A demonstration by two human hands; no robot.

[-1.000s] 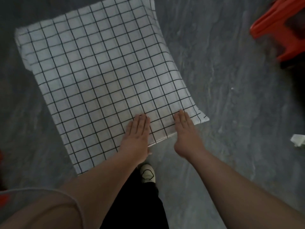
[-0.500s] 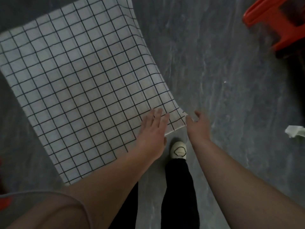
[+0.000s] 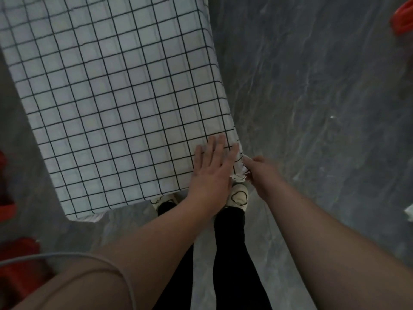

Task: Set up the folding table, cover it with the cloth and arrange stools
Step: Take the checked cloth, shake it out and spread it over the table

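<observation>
A white cloth (image 3: 111,86) with a black grid lies spread over the folding table, which it hides completely. My left hand (image 3: 212,171) presses flat on the cloth at its near right corner, fingers apart. My right hand (image 3: 261,173) is just off the table's right edge and pinches the hanging corner of the cloth between its fingertips. A red stool (image 3: 402,21) shows only as a sliver at the top right edge.
Grey marbled floor (image 3: 312,108) surrounds the table. Another red stool (image 3: 20,271) stands at the lower left beside my arm. A scrap of white material (image 3: 410,212) lies at the right edge. My legs and pale shoes (image 3: 239,195) are beneath the near table edge.
My view has shifted right and closer to the table. My left hand slid to the near right corner. My right hand left the tabletop, dropped beside the edge and took hold of the cloth's corner.
</observation>
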